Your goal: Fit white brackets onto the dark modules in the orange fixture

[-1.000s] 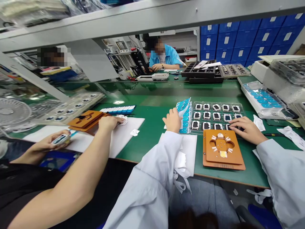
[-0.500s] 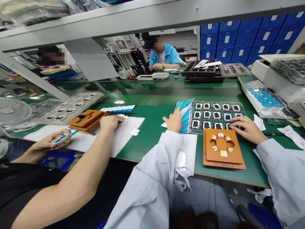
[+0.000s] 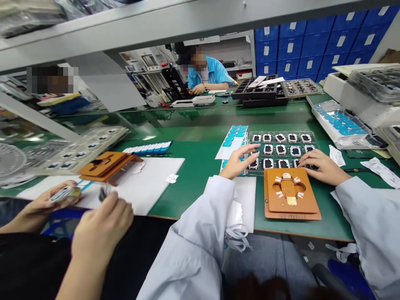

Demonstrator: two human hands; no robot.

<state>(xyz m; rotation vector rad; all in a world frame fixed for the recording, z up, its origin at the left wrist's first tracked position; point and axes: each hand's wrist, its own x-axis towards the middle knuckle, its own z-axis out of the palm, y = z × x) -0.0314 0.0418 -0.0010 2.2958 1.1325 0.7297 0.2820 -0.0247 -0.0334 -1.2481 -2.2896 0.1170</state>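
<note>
White-sleeved left hand [image 3: 239, 163] over near-left corner of clear parts tray [image 3: 283, 134] — grip apart, fingers spread, nothing held. Opposite, right hand [image 3: 323, 167] on near-right corner, fingertips among parts; cannot tell grip. Just before tray, orange jig [image 3: 290, 193] on tabletop [image 3: 200, 166] — within both hands' reach. Beside tray, blue label sheet [image 3: 233, 139] flat.
</note>
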